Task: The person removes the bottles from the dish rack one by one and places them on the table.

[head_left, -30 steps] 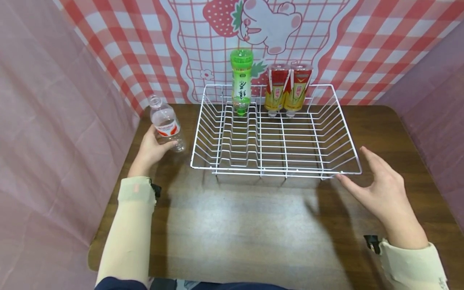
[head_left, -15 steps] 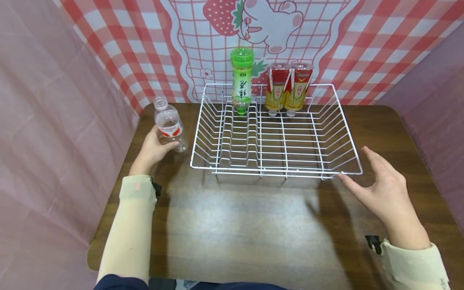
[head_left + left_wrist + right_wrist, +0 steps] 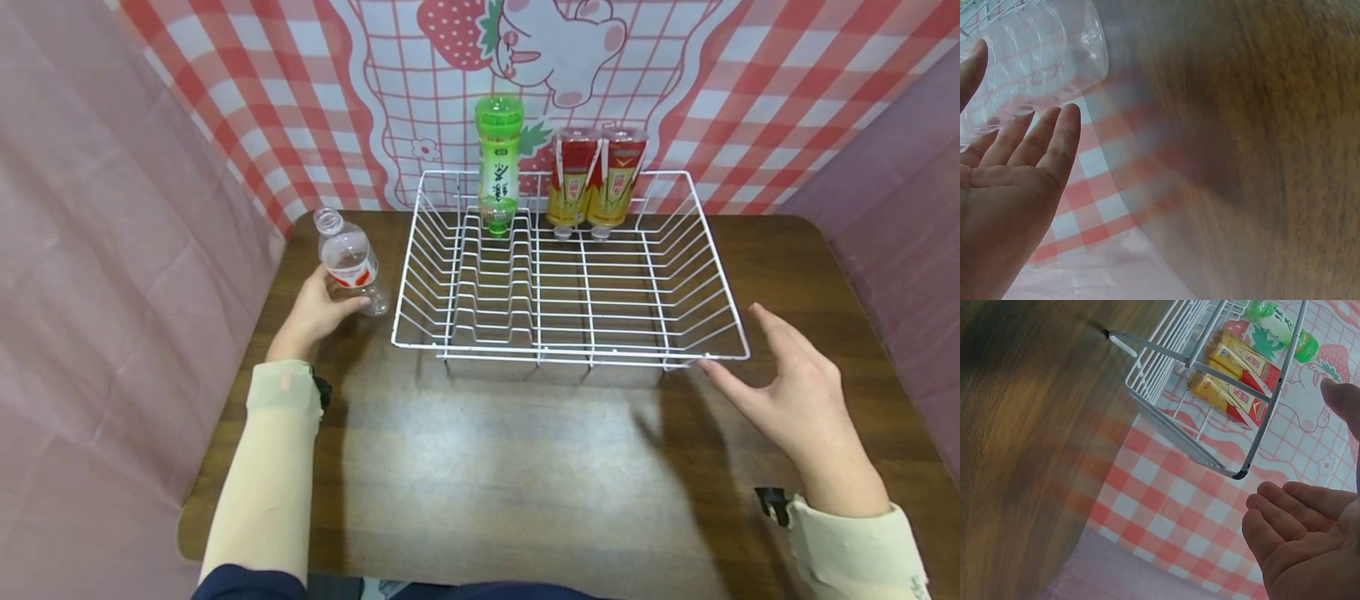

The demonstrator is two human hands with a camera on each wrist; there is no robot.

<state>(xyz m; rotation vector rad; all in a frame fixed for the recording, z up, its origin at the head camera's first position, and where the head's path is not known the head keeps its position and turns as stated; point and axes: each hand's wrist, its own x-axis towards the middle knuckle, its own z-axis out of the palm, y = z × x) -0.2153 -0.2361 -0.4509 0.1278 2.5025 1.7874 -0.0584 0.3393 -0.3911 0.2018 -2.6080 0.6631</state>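
Note:
At the left, my left hand (image 3: 318, 308) holds a clear plastic bottle (image 3: 348, 254) with a red and white label, its open mouth pointing up. In the left wrist view the thumb lies across the bottle's ribbed lower part (image 3: 1022, 62), and the slightly bent fingers (image 3: 1054, 137) are along its other side. Whether its base touches the table I cannot tell. My right hand (image 3: 798, 396) hovers by the front right corner of a white wire dish rack (image 3: 491, 357). Its fingers and thumb are spread with nothing between them; the right wrist view shows the palm (image 3: 1310, 550) apart from the rack.
Along the rack's back, a green bottle (image 3: 500, 158) and two red and yellow bottles (image 3: 576, 179) stand upside down. The brown wooden table (image 3: 487, 467) bears the rack. A red checked cloth (image 3: 262, 92) hangs behind, with pink curtains (image 3: 82, 250) at the sides.
The bottle has shifted slightly right towards the rack, its neck now lower in view. My left hand has moved a little with it. My right hand has barely moved.

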